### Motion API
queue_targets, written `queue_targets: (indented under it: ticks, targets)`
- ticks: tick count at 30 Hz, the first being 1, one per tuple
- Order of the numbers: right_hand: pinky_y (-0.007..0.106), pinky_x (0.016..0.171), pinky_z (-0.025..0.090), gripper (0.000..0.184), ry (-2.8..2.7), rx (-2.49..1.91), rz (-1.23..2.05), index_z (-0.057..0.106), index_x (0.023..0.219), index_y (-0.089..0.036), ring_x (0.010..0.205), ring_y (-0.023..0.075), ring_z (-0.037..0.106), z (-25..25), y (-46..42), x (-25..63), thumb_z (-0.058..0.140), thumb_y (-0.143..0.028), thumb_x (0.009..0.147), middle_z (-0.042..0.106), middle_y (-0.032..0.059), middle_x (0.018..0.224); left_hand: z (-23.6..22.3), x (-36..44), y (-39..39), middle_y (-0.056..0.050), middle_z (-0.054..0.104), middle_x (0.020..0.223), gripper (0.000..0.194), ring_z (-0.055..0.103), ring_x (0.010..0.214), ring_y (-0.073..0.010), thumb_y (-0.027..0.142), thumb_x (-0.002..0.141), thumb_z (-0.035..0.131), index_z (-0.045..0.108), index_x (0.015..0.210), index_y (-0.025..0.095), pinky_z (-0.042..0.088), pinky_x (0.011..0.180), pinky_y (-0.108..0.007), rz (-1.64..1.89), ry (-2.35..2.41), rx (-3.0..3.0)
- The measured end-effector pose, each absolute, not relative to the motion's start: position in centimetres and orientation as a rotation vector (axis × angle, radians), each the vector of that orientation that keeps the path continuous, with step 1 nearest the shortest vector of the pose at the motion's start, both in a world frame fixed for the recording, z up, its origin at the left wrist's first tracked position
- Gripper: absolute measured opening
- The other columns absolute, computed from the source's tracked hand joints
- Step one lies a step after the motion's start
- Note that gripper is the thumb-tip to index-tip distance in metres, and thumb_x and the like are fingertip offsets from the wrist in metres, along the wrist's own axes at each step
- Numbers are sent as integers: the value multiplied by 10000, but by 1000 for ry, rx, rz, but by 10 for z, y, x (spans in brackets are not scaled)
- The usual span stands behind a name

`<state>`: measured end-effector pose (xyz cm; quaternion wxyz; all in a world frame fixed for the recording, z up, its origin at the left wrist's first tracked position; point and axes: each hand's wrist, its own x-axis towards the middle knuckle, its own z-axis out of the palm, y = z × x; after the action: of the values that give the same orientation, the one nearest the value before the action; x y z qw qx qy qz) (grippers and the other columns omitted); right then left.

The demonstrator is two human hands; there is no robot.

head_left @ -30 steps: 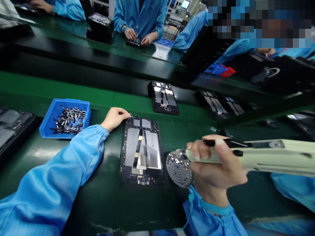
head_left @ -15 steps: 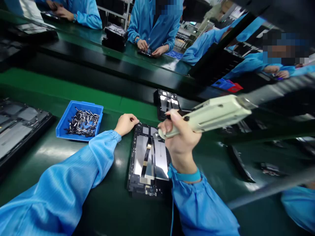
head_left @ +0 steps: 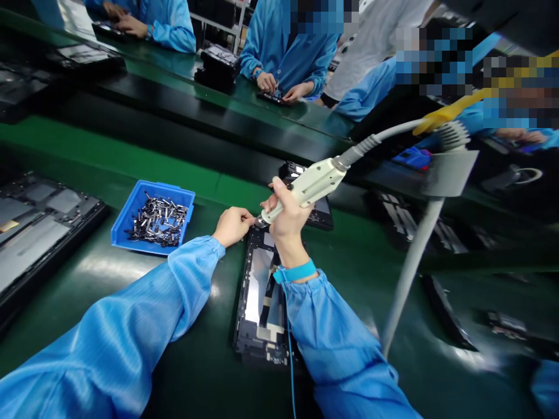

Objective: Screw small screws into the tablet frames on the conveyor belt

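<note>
A flat black tablet chassis [head_left: 255,291] with silver panels and a dark ribbon cable lies on the dark green bench in front of me. My left hand [head_left: 233,226] is pinched at its upper left corner; whatever is between the fingertips is too small to make out. Wrapped in my right hand [head_left: 290,224] is a pale electric screwdriver [head_left: 317,183], tilted, its tip down at that same corner beside my left fingertips. A blue wristband [head_left: 297,272] with a thin cord circles my right wrist. My right hand and forearm hide part of the chassis.
Left of the chassis stands a blue bin [head_left: 117,233] of small metal-and-black parts. A larger black panel [head_left: 48,233] lies far left. Another tablet unit [head_left: 321,214] sits behind my right hand. A grey post [head_left: 413,273] rises at right. Co-workers in blue work across the bench.
My right hand has brought the screwdriver left, from over the chassis to its upper left corner near my left fingers. My left hand stays at that corner. The view has shifted slightly.
</note>
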<state>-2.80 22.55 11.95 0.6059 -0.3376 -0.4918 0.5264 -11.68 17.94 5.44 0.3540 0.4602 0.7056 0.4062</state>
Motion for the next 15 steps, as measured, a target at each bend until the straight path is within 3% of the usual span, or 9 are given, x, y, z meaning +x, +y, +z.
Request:
queue_targets:
  ticks: [15]
  targets:
    - [258, 433, 484, 315, -1184, -762, 1199, 560, 543, -224, 342, 88, 462, 114, 224, -32, 800, -336, 714, 489, -93, 397, 61, -117, 177, -15, 695, 637, 183, 626, 577, -147, 141, 898, 631, 810, 862, 137, 488, 678, -238, 995, 1855, 1206]
